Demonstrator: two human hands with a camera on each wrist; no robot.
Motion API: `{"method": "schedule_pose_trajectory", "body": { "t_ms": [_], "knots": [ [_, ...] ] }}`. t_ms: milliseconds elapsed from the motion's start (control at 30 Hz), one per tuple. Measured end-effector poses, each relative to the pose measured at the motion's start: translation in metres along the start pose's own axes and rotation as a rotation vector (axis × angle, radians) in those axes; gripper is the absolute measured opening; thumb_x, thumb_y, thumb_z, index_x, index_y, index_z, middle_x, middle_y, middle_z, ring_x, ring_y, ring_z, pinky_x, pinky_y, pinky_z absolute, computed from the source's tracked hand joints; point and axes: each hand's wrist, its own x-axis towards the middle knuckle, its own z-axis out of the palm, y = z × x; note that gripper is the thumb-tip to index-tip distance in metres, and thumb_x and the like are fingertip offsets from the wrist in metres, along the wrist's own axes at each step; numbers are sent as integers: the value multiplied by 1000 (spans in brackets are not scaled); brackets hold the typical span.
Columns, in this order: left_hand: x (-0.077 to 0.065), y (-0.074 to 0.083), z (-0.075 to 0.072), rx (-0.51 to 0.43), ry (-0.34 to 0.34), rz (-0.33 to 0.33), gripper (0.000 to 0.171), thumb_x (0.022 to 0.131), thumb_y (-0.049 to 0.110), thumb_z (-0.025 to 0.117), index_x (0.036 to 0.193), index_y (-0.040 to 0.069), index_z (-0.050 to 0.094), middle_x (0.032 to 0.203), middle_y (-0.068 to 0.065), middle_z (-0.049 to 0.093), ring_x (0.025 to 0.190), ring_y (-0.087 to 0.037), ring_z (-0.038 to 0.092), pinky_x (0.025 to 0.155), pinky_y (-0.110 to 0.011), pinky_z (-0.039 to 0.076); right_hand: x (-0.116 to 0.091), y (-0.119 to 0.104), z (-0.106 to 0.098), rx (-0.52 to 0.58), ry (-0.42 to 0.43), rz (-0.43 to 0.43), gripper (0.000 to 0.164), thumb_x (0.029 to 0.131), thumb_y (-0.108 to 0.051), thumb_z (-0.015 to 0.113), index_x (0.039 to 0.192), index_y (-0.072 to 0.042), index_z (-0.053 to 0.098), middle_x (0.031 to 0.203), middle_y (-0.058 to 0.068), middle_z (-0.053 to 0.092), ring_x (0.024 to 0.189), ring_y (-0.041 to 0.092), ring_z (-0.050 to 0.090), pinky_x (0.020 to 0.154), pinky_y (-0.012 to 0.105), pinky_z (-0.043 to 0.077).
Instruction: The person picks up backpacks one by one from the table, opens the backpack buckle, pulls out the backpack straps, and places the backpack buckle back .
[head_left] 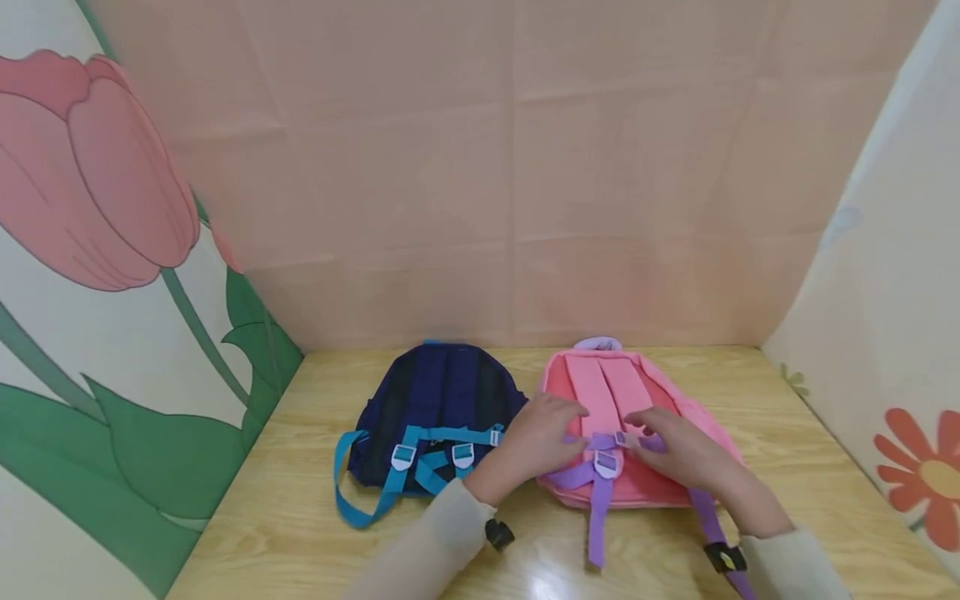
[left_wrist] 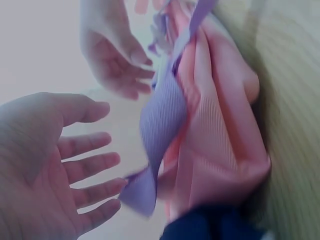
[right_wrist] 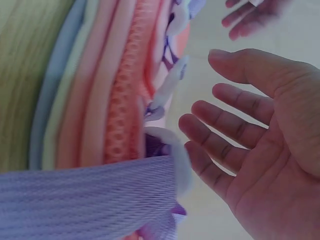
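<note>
Over now to the pink-and-coral fabric backpack [head_left: 645, 477], lying strap side up on the pale wood-grain table [head_left: 277, 508], just right of the navy-blue fabric backpack with turquoise webbing straps [head_left: 442, 387]. In from either side, the left hand [head_left: 538, 432] and the right hand [head_left: 682, 447], close in on the narrow purple webbing cross-strap [head_left: 598, 442]. Straight, well-spread fingers on the left, gripping nothing; loosely extended, slightly bent fingers on the right, holding nothing either. Too close to call whether touching the webbing with a left fingertip. Now for the danger, at a guess: easy to catch a thumb in those overlapping purple straps by closing in without sorting them first, and easy to add a twist, the broad purple ribbon in the left wrist view being folded over already. Possible, too, to drag the soft bag askew by pulling on one side only, or to nudge the navy neighbour with the left wrist, so near its edge. And what a look: two plump pink padded shoulder straps [head_left: 587, 390] side by side, a white plastic slider buckle [head_left: 606, 464] low in the middle, a dangling purple webbing tail [head_left: 597, 525] below, plus coral open-weave mesh [right_wrist: 120, 120] in the right wrist view. Soft, slightly rumpled, upper end towards the tan creased backdrop [head_left: 510, 192].
</note>
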Motion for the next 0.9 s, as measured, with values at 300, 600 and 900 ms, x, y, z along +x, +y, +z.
{"method": "schedule_pose_trajectory", "body": {
  "t_ms": [300,600,900],
  "knots": [
    [17,19,19,-9,-71,-7,42,93,42,71,132,27,65,125,13,66,118,-8,56,99,-26,47,4,12,10,0,-8,-2,36,91,-15,76,122,-1,66,116,13,68,101,31,67,84,51,56],
    [31,31,32,68,-149,-35,33,92,45,73,120,26,70,101,14,67,91,-6,55,82,-22,46,8,19,14,-36,-2,-37,31,86,-9,78,115,-3,69,106,7,69,93,22,65,81,44,55],
    [43,36,43,122,-135,-47,23,91,45,74,104,26,71,85,12,61,79,-8,51,68,-24,41,11,27,21,-61,5,-70,27,83,-8,77,109,-5,71,98,0,66,88,17,61,78,38,53]
  ]
}}
